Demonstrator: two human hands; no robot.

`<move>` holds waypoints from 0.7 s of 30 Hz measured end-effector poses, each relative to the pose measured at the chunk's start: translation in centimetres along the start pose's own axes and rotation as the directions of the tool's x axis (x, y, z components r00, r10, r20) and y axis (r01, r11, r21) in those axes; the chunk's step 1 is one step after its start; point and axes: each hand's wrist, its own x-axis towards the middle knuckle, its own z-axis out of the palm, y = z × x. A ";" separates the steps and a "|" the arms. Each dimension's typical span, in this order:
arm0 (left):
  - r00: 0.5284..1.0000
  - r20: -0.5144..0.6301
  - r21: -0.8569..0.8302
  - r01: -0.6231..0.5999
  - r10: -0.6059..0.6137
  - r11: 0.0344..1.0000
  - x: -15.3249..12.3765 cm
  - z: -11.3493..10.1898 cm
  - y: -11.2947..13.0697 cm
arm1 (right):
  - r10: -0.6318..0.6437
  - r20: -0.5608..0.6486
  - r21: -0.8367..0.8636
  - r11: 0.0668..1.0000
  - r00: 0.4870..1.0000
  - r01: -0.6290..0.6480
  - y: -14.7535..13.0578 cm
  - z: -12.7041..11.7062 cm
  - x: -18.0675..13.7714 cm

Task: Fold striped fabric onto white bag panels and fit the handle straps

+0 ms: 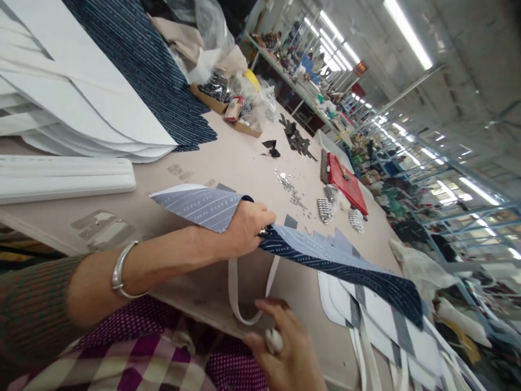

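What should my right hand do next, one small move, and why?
Perhaps pull the white strap straight: it curves in a loose loop beside the striped fabric, which your left hand grips, and your right hand is near the loop's lower end, though blur hides whether they touch.

From my remote stn I have: cloth ctr, over tbl; strap on near side; L, pile w/ bar in front, box behind; studs beyond cloth; case R of studs; 2nd pile, nr R.
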 end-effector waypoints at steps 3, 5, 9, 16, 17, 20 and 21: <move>0.989 -0.143 -0.098 -0.047 0.033 0.994 2.3 -1.6 0.8 | 0.239 -0.177 -0.118 0.958 0.955 -0.262 2.2 2.7 1.2; 0.979 -0.197 -0.161 -0.078 0.045 0.984 3.1 -2.7 1.3 | 0.316 -0.333 -0.118 0.921 0.888 -0.372 3.8 3.5 1.9; 0.955 -0.283 -0.223 -0.155 0.088 0.962 4.0 -4.6 1.9 | 0.413 -0.403 -0.044 0.882 0.816 -0.469 6.1 3.0 2.7; 0.876 -0.481 -0.281 -0.114 -0.038 0.953 5.7 -6.3 2.1 | 0.598 -0.242 0.368 0.785 0.765 -0.497 8.7 -0.4 1.9; 0.857 -0.507 -0.319 -0.092 -0.088 0.943 5.9 -6.3 2.0 | 0.618 -0.238 0.423 0.760 0.749 -0.493 9.1 -1.4 1.5; 0.821 -0.532 -0.506 -0.110 -0.209 0.856 7.0 -5.9 2.1 | 0.651 -0.265 0.562 0.704 0.711 -0.435 10.5 -6.0 0.1; 0.822 -0.523 -0.563 -0.135 -0.225 0.816 7.6 -5.5 2.4 | 0.652 -0.304 0.591 0.701 0.695 -0.399 10.7 -8.3 -0.3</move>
